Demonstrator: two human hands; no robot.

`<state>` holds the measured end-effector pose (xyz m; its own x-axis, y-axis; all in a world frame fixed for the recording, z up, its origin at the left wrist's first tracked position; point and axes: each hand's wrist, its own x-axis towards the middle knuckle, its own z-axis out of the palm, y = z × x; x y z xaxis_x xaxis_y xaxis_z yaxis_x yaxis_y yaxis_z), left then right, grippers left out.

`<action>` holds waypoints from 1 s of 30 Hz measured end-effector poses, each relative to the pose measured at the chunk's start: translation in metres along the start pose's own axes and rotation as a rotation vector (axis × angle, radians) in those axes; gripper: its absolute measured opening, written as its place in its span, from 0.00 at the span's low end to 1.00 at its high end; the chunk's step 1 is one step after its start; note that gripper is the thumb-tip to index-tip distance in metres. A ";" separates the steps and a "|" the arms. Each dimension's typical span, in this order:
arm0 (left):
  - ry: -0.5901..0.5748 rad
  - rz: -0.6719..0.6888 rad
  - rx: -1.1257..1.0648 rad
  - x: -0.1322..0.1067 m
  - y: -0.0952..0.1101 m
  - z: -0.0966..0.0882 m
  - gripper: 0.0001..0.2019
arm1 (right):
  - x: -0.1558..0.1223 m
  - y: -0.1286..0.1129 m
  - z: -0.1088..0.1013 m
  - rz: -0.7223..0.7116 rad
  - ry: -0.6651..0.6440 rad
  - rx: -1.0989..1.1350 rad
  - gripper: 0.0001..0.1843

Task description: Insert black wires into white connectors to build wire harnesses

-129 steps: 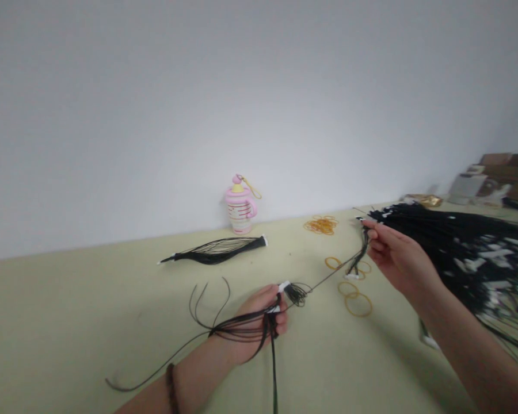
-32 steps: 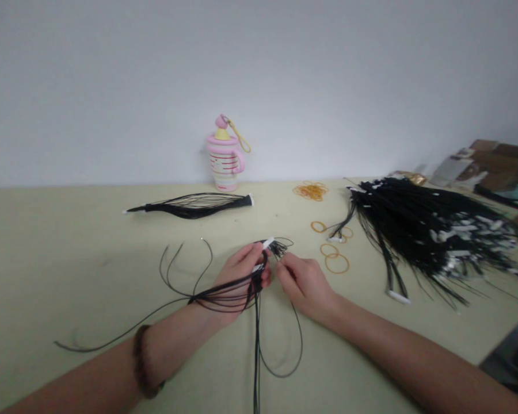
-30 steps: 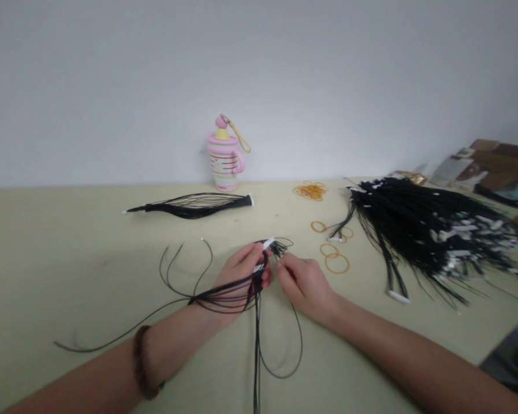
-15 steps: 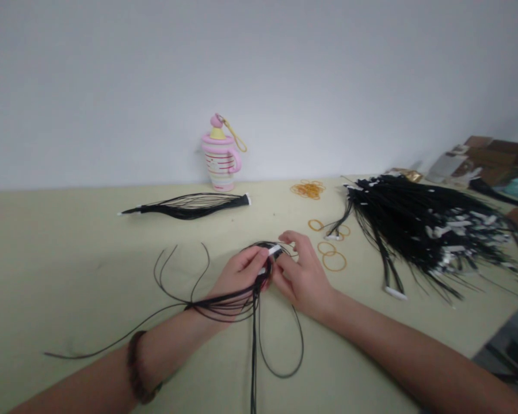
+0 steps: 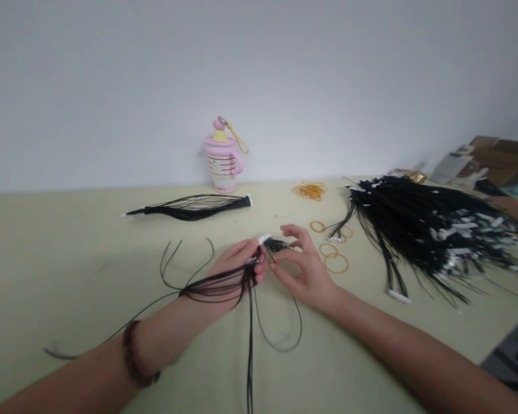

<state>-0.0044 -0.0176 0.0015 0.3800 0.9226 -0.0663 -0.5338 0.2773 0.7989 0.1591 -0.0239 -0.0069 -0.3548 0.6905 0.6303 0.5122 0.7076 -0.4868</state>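
My left hand (image 5: 237,261) is closed around a black wire harness (image 5: 218,287). Its white connector (image 5: 264,238) sticks out above the thumb and forefinger. Loose black wires trail left over my wrist and hang down past the table's near side. Beside it, my right hand (image 5: 308,273) has its fingers apart, with the index fingertip at the short wires (image 5: 278,245) fanning right from the connector. Whether that fingertip presses on them is hard to see. Behind my hands lies another wire harness (image 5: 190,208), with a white connector at its right end.
A pink-lidded cup (image 5: 222,164) stands by the wall. Rubber bands (image 5: 311,190) lie heaped at the back, and several loose ones (image 5: 336,263) lie right of my hand. A large pile of harnesses (image 5: 427,230) covers the right side. Another person's hand (image 5: 515,211) is at its far edge.
The connector has turned and moved slightly left and up with my left hand, so its short wires now fan out to the right. My right hand's fingers have spread away from the bundle.
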 end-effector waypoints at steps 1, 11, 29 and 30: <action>-0.015 0.009 -0.090 0.001 0.008 -0.001 0.06 | 0.000 0.004 -0.001 0.025 0.003 0.019 0.05; -0.224 -0.219 0.023 -0.018 0.025 0.020 0.10 | 0.014 0.034 -0.014 0.461 -0.162 0.598 0.14; 0.075 -0.009 0.152 0.006 -0.004 -0.006 0.14 | 0.018 0.022 -0.018 0.210 0.212 -0.039 0.14; 0.084 0.001 0.108 0.005 -0.002 -0.006 0.13 | 0.017 0.013 -0.017 0.228 0.188 -0.018 0.10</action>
<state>-0.0056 -0.0116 -0.0042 0.3125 0.9434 -0.1114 -0.4480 0.2498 0.8584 0.1733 -0.0057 0.0077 -0.0789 0.7903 0.6076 0.5763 0.5335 -0.6191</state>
